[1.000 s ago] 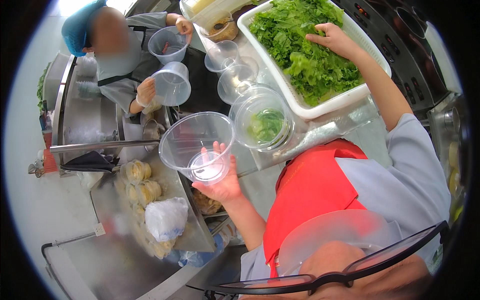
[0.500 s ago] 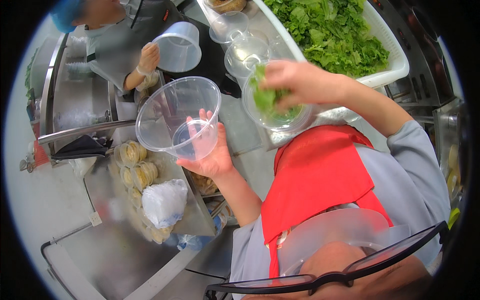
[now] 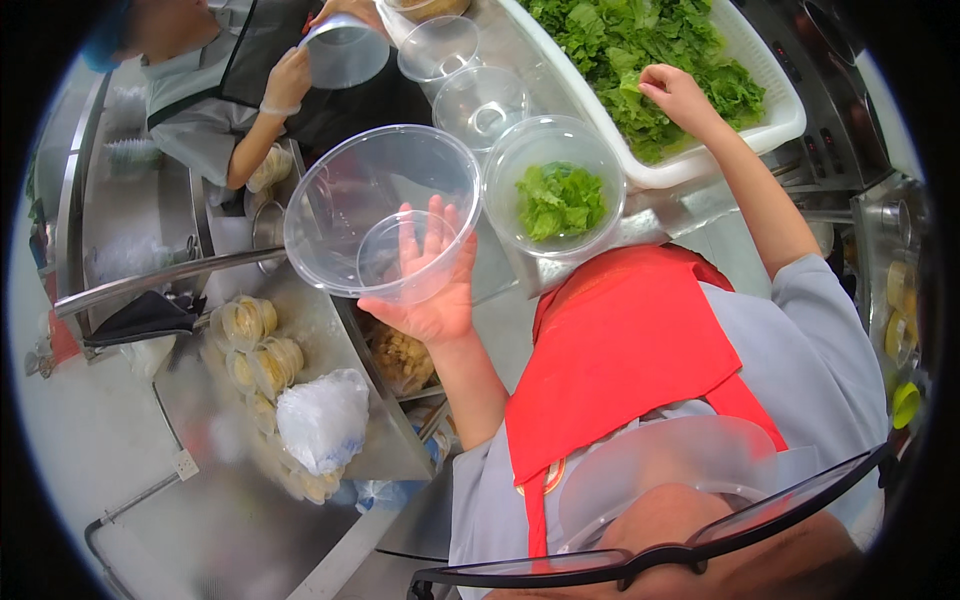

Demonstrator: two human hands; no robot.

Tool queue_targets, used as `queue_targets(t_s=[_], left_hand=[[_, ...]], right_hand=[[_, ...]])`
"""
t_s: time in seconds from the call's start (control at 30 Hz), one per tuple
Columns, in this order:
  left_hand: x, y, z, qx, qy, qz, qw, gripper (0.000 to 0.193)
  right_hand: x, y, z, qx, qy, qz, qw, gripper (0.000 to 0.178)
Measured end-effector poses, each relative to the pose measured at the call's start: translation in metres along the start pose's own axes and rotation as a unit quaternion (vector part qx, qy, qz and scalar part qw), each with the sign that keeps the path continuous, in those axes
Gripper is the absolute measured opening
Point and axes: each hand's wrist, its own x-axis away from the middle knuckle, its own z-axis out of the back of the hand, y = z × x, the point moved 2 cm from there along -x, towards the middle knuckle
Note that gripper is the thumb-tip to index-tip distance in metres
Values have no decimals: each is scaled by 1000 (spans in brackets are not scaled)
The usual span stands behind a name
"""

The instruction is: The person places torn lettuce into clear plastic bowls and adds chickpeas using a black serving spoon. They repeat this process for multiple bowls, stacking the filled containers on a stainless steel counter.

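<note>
On the spread fingers and palm of my left hand (image 3: 430, 300) rests a clear round plastic bowl (image 3: 325, 200), tilted, with nothing in it; the hand shows through its base. My right hand (image 3: 685, 100) is over a white basket (image 3: 785, 128) heaped with torn green lettuce (image 3: 600, 50). Its fingers are pinched together at a lettuce leaf (image 3: 631, 82). Between my hands, at the counter's near end, stands another clear bowl (image 3: 497, 195) holding a small pile of lettuce (image 3: 560, 203).
Two clear bowls (image 3: 482, 108) stand farther along the counter. At upper left a co-worker's hand (image 3: 288, 80) holds a clear container (image 3: 348, 55). Lidded tubs (image 3: 250, 320) and a white plastic bag (image 3: 322, 420) sit on a steel table at left.
My right hand has moved from above the lettuce bowl up and right to the basket, leaving leaves in the bowl. The bowl on my left hand has shifted slightly right.
</note>
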Motion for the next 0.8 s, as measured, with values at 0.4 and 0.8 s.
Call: queue_targets(t_s=[0.4, 0.8], left_hand=[[16, -50, 1, 152, -66, 174, 971, 150], [23, -56, 13, 209, -92, 156, 961, 148]], right_hand=[[-6, -3, 0, -82, 48, 11, 995, 25], [72, -183, 76, -330, 31, 154, 931, 13]])
